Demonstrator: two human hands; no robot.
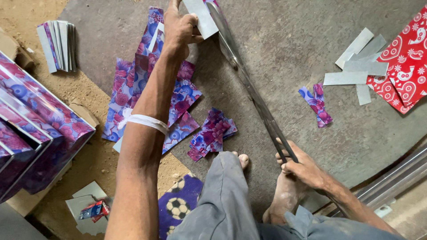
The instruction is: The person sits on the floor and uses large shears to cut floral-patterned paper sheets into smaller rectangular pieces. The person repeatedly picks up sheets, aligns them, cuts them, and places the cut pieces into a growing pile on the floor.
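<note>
My left hand (pixel 179 27) reaches forward and holds a grey metal strip (pixel 201 17) against the blades of long metal shears (pixel 249 84). My right hand (pixel 302 166) grips the shears' handles low at the right, beside my bare foot (pixel 284 195). The shears run diagonally across the grey floor slab (pixel 275 40). Under my left arm lie cut sheets printed with blue and purple flowers (pixel 129 89). A white band (pixel 147 121) circles my left forearm.
A stack of cut strips (pixel 58 44) stands at the upper left on sandy ground. Flowered boxes (pixel 31 129) sit at the left. Small flowered offcuts (pixel 212 132) and another scrap (pixel 316 103) lie mid-floor. Grey strips (pixel 358 62) and a red patterned sheet (pixel 407 62) are at the upper right.
</note>
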